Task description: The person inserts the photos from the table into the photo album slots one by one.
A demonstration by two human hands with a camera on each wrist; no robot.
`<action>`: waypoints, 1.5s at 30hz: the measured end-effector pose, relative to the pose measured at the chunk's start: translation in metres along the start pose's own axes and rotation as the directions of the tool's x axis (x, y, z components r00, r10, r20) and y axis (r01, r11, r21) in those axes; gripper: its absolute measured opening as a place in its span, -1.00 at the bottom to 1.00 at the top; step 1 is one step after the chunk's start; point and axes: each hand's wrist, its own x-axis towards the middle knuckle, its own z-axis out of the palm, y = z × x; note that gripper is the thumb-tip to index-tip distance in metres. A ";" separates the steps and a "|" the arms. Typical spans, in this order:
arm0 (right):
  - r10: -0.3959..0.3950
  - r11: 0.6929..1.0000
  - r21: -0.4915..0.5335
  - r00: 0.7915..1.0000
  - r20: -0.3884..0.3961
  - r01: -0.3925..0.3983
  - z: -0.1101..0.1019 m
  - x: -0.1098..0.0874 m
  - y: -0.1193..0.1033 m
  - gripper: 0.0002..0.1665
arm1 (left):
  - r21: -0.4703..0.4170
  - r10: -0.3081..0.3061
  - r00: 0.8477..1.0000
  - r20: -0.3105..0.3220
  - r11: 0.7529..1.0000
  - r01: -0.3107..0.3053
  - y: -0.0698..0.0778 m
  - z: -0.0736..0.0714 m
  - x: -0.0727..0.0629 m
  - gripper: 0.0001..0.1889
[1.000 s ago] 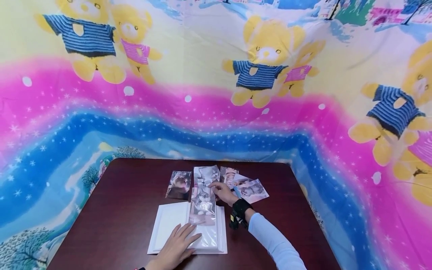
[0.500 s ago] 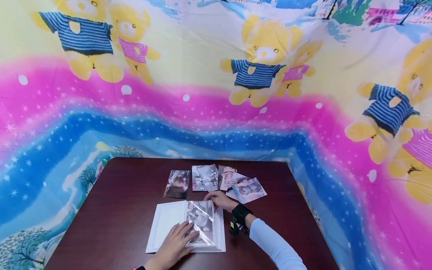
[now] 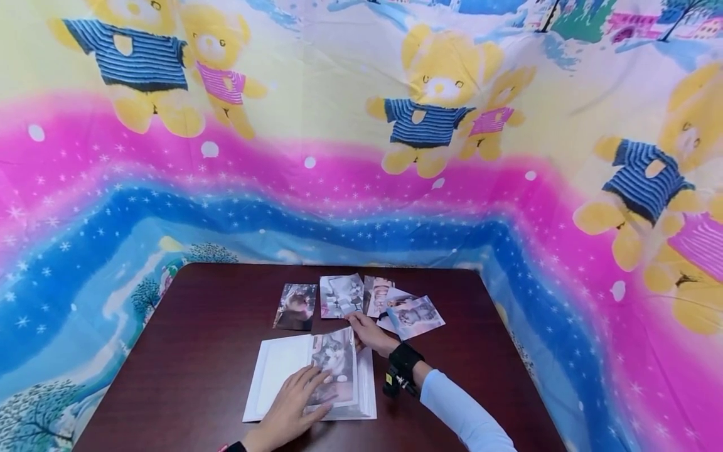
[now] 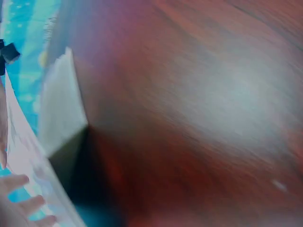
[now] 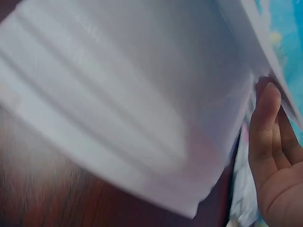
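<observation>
A white photo album (image 3: 277, 361) lies open on the dark table. Its right page (image 3: 357, 383) is lifted a little and bears a cat photo (image 3: 330, 358). My left hand (image 3: 288, 398) rests over the lower part of this page, fingers spread and fairly straight. At the page's upper right corner, my right hand (image 3: 369, 333) pinches the page edge. The right wrist view shows the thumb (image 5: 267, 101) against the raised page, with white leaves (image 5: 104, 104) of the album beneath it. Blur softens both wrist views.
Beyond the album lie several loose photos: a dark one (image 3: 295, 307) at left, a pale one (image 3: 339, 292) in the middle, and an overlapping group with another cat photo (image 3: 418, 317) on the right. A bear-print cloth (image 3: 316, 207) hangs behind the table (image 3: 186, 358).
The cat photo has slid down from above the album into the right page's sleeve. Since then my right hand has raised that page's corner. My left hand stays on the page.
</observation>
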 end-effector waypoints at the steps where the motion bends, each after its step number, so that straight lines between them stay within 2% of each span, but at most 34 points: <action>1: -0.006 0.999 0.032 1.000 -0.014 0.007 0.005 -0.001 -0.004 -0.42 | -0.030 -0.074 0.997 0.002 0.997 0.074 0.004 -0.002 0.004 -0.41; 2: -0.018 0.998 0.064 1.000 -0.015 0.019 0.010 -0.002 -0.007 -0.39 | -0.069 -0.151 0.989 0.001 0.986 0.151 0.007 -0.005 0.009 -0.44; 3: -0.038 0.995 0.093 0.999 -0.012 0.039 0.016 -0.003 -0.011 -0.37 | -0.124 -0.230 0.973 0.000 0.966 0.228 0.010 -0.010 0.014 -0.46; 4: -0.062 0.992 0.115 0.998 -0.001 0.061 0.023 -0.003 -0.015 -0.36 | -0.180 -0.312 0.950 0.000 0.935 0.306 0.012 -0.015 0.020 -0.48; 5: -0.087 0.989 0.125 0.996 0.021 0.083 0.031 -0.003 -0.019 -0.35 | -0.234 -0.388 0.922 0.001 0.896 0.377 0.012 -0.022 0.026 -0.50; 7: -0.134 0.988 0.084 0.987 0.086 0.126 0.045 -0.004 -0.027 -0.36 | -0.324 -0.523 0.852 0.015 0.804 0.499 0.008 -0.038 0.039 -0.52; 9: -0.173 0.984 -0.013 0.971 0.168 0.178 0.057 -0.004 -0.032 -0.39 | -0.355 -0.615 0.788 0.033 0.730 0.584 -0.002 -0.054 0.049 -0.51; 10: -0.187 0.975 -0.082 0.960 0.206 0.208 0.062 -0.004 -0.033 -0.41 | -0.347 -0.649 0.760 0.043 0.704 0.620 -0.008 -0.061 0.053 -0.48; 12: -0.221 0.927 -0.240 0.938 0.267 0.287 0.068 -0.005 -0.033 -0.45 | -0.307 -0.688 0.723 0.059 0.677 0.669 -0.021 -0.071 0.054 -0.42; 14: -0.266 0.860 -0.362 0.920 0.287 0.361 0.069 -0.006 -0.028 -0.50 | -0.258 -0.705 0.706 0.063 0.672 0.694 -0.034 -0.074 0.049 -0.34; 17: -0.319 0.753 -0.519 0.915 0.249 0.404 0.061 -0.007 -0.014 -0.58 | -0.204 -0.706 0.707 0.048 0.686 0.699 -0.050 -0.070 0.032 -0.30; 18: -0.332 0.726 -0.556 0.915 0.231 0.404 0.056 -0.008 -0.009 -0.60 | -0.184 -0.702 0.711 0.041 0.694 0.696 -0.054 -0.067 0.026 -0.30; 19: -0.337 0.703 -0.593 0.918 0.207 0.392 0.050 -0.010 -0.004 -0.63 | -0.169 -0.685 0.728 0.022 0.715 0.678 -0.057 -0.064 0.020 -0.30; 20: -0.339 0.679 -0.631 0.923 0.183 0.374 0.044 -0.012 0.002 -0.64 | -0.146 -0.656 0.755 -0.007 0.747 0.648 -0.059 -0.059 0.015 -0.31; 22: -0.331 0.639 -0.694 0.933 0.142 0.333 0.033 -0.017 0.012 -0.66 | -0.090 -0.557 0.826 -0.085 0.830 0.550 -0.065 -0.050 0.006 -0.32; 24: -0.322 0.597 -0.748 0.941 0.108 0.290 0.024 -0.024 0.021 -0.66 | -0.004 -0.412 0.899 -0.149 0.910 0.416 -0.069 -0.041 -0.001 -0.32; 25: -0.310 0.591 -0.763 0.947 0.086 0.262 0.021 -0.027 0.026 -0.64 | 0.044 -0.329 0.929 -0.171 0.939 0.340 -0.071 -0.037 -0.003 -0.33; 27: -0.290 0.583 -0.780 0.955 0.063 0.228 0.016 -0.032 0.034 -0.61 | 0.126 -0.195 0.967 -0.166 0.968 0.217 -0.074 -0.031 -0.007 -0.33; 29: -0.267 0.588 -0.783 0.962 0.049 0.203 0.013 -0.036 0.042 -0.57 | 0.184 -0.118 0.986 -0.118 0.973 0.138 -0.075 -0.026 -0.008 -0.33; 31: -0.243 0.606 -0.774 0.969 0.040 0.183 0.013 -0.039 0.047 -0.54 | 0.212 -0.092 0.993 -0.076 0.972 0.106 -0.075 -0.023 -0.008 -0.35; 33: -0.233 0.607 -0.776 0.972 0.034 0.172 0.013 -0.040 0.051 -0.53 | 0.240 -0.101 0.994 -0.046 0.965 0.109 -0.074 -0.022 -0.005 -0.37; 36: -0.237 0.605 -0.779 0.971 0.021 0.164 0.014 -0.040 0.053 -0.53 | 0.256 -0.151 0.988 -0.039 0.954 0.156 -0.074 -0.021 0.005 -0.49; 39: -0.247 0.610 -0.776 0.969 0.005 0.160 0.014 -0.040 0.053 -0.54 | 0.237 -0.221 0.972 -0.081 0.943 0.234 -0.078 -0.021 0.022 -0.72; 42: -0.253 0.623 -0.766 0.967 -0.009 0.156 0.016 -0.041 0.054 -0.56 | 0.165 -0.335 0.934 -0.128 0.921 0.353 -0.087 -0.022 0.042 -0.90; 43: -0.253 0.631 -0.760 0.967 -0.012 0.156 0.016 -0.041 0.055 -0.57 | 0.133 -0.380 0.914 -0.140 0.908 0.398 -0.090 -0.023 0.049 -0.92; 45: -0.258 0.640 -0.751 0.966 -0.013 0.161 0.018 -0.042 0.056 -0.57 | 0.080 -0.490 0.862 -0.130 0.861 0.502 -0.097 -0.023 0.061 -0.86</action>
